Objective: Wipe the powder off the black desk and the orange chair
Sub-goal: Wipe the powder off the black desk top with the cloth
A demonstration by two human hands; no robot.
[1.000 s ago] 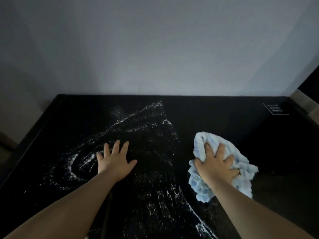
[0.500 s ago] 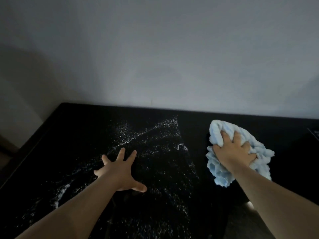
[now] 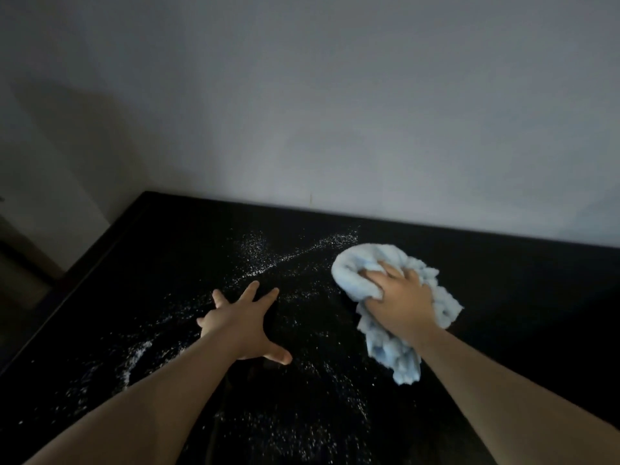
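A black desk (image 3: 503, 280) fills the lower half of the view, its far edge set against a plain grey wall (image 3: 335, 112) and its left edge running back to the far left corner. White powder (image 3: 268, 260) lies scattered over the middle and left of the desk. A thin bright streak runs slantwise towards the far edge, a looser patch sits just left of that streak, a curved smear lies near the left edge, and fine specks spread down towards the near edge. The right part of the desk, past the cloth, looks dark and bare of specks. The right hand (image 3: 402, 297) grasps a fluffy light blue cloth (image 3: 355, 266), its fingers curled into the bunched fabric and its palm bearing down on top. The cloth rests on the desk right of the middle, nearer the far edge than the near one. Its rounded far end lies just beside the upper end of the bright powder streak, and a loose tail of it trails back under the wrist towards the near edge. The left hand (image 3: 240, 322) is released and holds nothing. It lies palm down on the desk near the middle, fingers straight and spread wide, thumb stuck out to the right, with powder specks all round it. Both forearms are bare and reach in from the near edge.
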